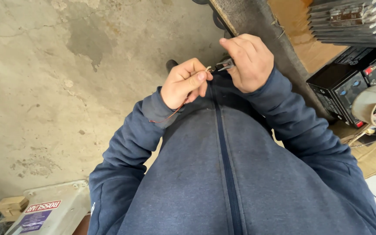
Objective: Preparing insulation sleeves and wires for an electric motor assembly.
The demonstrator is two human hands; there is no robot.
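left hand (182,82): closed, thin red wire (170,114) pinched just behind its bare tip | right hand (250,62): clamped on small pliers (224,65), nose at wire tip, chest-high | advice: wire best held taut, tool squeezed gently so strands are not nicked

A thin red wire (177,109) ran from the pinched fingers of the left hand (183,82) down past the wrist, curving over the blue sleeve. Its bare end poked out at the fingertips, meeting the tip of small metal pliers (224,65) gripped in the right hand (250,63).
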